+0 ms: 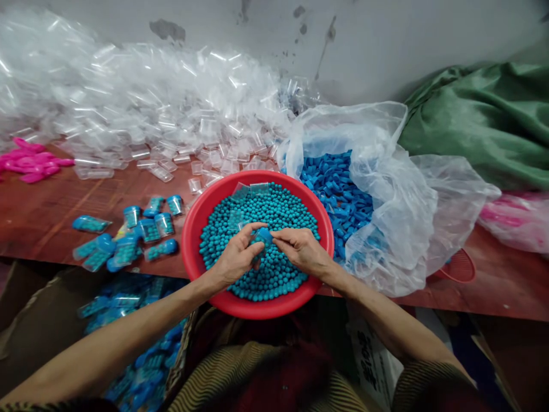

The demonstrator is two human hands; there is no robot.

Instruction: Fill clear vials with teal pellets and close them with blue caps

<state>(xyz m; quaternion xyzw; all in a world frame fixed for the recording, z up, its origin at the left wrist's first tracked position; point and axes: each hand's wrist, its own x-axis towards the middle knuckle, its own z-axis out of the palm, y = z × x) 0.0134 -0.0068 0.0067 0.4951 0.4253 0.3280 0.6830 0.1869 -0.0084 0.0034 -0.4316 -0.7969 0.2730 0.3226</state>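
Over the red basin (191, 252) full of small turquoise balls (274, 289), my left hand (241, 252) is closed around a small clear container with a blue cap (263, 235). The fingers of my right hand (302, 249) are pinched together at the right side of that cap. Whether they grip the cap's edge or something else there is too small to make out. A few clear plastic containers (258, 189) lie on the balls behind my hands. Left of the basin, several filled, blue-capped containers (163, 224) are scattered on the table.
A big heap of clear containers (171, 103) runs along the wall. Right of the basin, a plastic bag (394, 212) holds blue caps (337, 194). Pink pieces (32, 160) lie far left, a green cloth (484, 120) far right. Below the table edge, a box (47, 320) holds filled containers.
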